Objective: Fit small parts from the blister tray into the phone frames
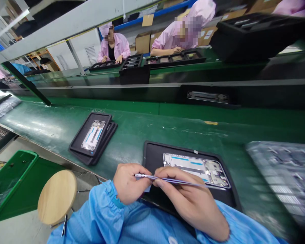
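Observation:
Both hands pinch a thin flat strip [178,182] seen edge-on, white with dark dots at its left end and purplish along its length; its exact kind is unclear. My left hand [130,183] grips the dotted end between thumb and finger. Close beside it, my right hand [190,196] is closed on the strip's middle. Under and behind the hands, a phone frame [198,166] with blue adhesive strips and exposed circuitry lies in a black tray [152,152]. My right hand covers part of that frame.
To the left, stacked black trays [76,142] carry another phone frame [93,135]. Clear plastic trays [287,176] lie at right. Beyond the green bench [132,128], a black tray [184,96] holds another frame. A wooden stool [57,196] stands lower left. People in pink work opposite.

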{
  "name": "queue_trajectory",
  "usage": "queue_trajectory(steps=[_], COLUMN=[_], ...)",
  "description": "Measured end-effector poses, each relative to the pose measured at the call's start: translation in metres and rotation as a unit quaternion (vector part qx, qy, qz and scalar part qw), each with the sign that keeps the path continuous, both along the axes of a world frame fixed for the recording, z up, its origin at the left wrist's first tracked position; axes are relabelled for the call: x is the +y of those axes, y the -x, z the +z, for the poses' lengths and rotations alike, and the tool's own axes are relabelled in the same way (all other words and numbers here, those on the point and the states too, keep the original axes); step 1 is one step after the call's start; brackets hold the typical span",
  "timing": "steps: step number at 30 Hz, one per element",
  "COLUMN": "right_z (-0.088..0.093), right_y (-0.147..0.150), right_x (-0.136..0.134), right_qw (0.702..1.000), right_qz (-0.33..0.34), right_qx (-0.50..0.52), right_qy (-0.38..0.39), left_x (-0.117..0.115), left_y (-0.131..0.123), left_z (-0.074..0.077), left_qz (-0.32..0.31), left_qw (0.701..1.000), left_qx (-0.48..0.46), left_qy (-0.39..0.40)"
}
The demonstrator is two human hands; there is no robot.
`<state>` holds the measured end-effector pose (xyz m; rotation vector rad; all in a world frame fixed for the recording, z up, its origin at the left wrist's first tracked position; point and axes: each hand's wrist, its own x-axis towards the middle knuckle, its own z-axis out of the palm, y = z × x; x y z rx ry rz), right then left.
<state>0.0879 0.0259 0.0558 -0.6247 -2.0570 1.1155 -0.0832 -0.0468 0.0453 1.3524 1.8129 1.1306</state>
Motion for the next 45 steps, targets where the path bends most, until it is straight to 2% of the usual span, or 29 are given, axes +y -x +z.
queue_trajectory(steps=[4, 7, 10, 12, 16, 18, 21, 25, 36, 45], right_z=[0.0, 0.003, 0.001, -0.007, -0.031, -0.04, -0.045, -0.045, -0.046, -0.049], right_y=[0.002, -0.002, -0.014, -0.026, -0.043, -0.044, -0.038, -0.03, -0.026, -0.026], right_x=[-0.001, 0.005, 0.023, 0.038, 0.06, 0.064, 0.066, 0.067, 0.068, 0.064], right_qw=[0.999, 0.992, 0.976, 0.968, 0.96, 0.958, 0.958, 0.959, 0.953, 0.954], right_qz=[0.002, -0.005, -0.062, -0.102, -0.137, -0.147, -0.129, -0.1, -0.114, -0.129], right_qx=[-0.002, 0.016, 0.024, -0.011, -0.117, -0.146, -0.182, -0.205, -0.221, -0.234], right_qy=[0.045, 0.122, 0.206, 0.229, 0.216, 0.2, 0.181, 0.17, 0.171, 0.137], left_x=[0.0, 0.005, 0.015, 0.027, 0.052, 0.06, 0.063, 0.061, 0.06, 0.059], left_y=[-0.002, 0.006, 0.031, 0.055, 0.094, 0.103, 0.107, 0.109, 0.113, 0.116], left_z=[0.0, -0.003, -0.013, -0.026, -0.058, -0.072, -0.083, -0.089, -0.095, -0.099], left_qz=[-0.001, 0.004, 0.06, 0.107, 0.145, 0.149, 0.152, 0.161, 0.167, 0.172], left_qw=[1.0, 1.0, 0.998, 0.994, 0.986, 0.985, 0.984, 0.982, 0.981, 0.979], left_qx=[0.008, 0.015, 0.019, 0.008, -0.012, -0.016, -0.013, -0.001, 0.025, 0.044], left_qy=[0.002, 0.008, -0.001, -0.024, -0.077, -0.084, -0.092, -0.095, -0.095, -0.101])
